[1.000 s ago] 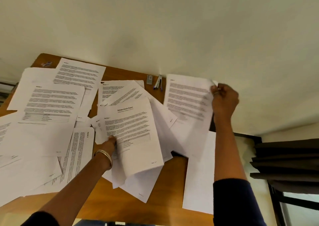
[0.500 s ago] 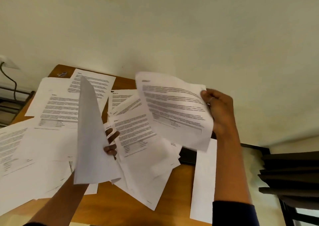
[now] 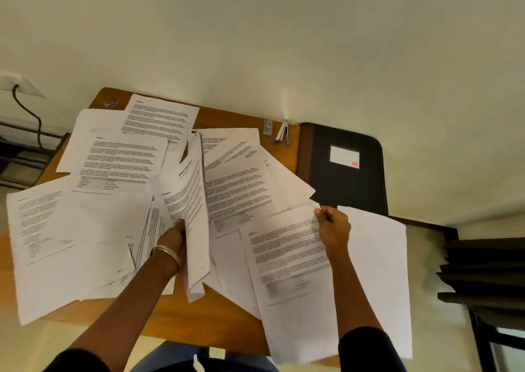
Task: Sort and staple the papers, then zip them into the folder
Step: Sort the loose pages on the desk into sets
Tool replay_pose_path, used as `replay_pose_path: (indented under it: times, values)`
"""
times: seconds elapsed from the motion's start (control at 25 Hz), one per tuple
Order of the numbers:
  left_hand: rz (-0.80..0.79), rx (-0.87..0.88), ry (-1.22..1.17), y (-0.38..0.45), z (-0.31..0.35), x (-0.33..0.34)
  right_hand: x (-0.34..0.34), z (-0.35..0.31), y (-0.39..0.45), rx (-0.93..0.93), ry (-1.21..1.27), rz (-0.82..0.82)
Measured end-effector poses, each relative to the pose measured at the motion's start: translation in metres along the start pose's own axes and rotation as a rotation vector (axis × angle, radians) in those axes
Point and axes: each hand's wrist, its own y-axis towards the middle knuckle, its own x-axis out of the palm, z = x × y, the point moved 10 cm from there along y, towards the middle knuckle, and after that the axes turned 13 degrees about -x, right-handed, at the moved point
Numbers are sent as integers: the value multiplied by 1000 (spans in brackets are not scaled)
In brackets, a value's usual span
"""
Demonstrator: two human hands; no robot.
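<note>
Many printed sheets (image 3: 122,161) lie scattered over a wooden table (image 3: 235,119). My left hand (image 3: 174,231) grips a thin bundle of sheets (image 3: 196,201), raised on edge above the pile. My right hand (image 3: 332,226) pinches the top right corner of a printed page (image 3: 289,261), which lies flat near the table's front right. A black zip folder (image 3: 346,181) with a white label lies at the back right. By the wall, left of the folder, sit a small stapler (image 3: 282,131) and a staple box (image 3: 268,127).
A blank white sheet (image 3: 377,272) overhangs the table's right edge beside my right hand. Dark slatted furniture (image 3: 483,275) stands to the right. A wall socket with a cable (image 3: 25,107) is at the far left. The wall runs directly behind the table.
My right hand has brought its page from the air down onto the front right of the table, which uncovered the black folder. My left hand's bundle has shifted to the right, towards the middle of the pile.
</note>
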Motion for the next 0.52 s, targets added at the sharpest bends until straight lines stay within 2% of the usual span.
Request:
replay_pose_path:
  times: [0.16,0.52]
  values:
    - [11,10,-29,-9,-7,6,0,11,-4,14,10,58]
    - [61,47,55,-22,-16,16,-1,13,-1,60,36,52]
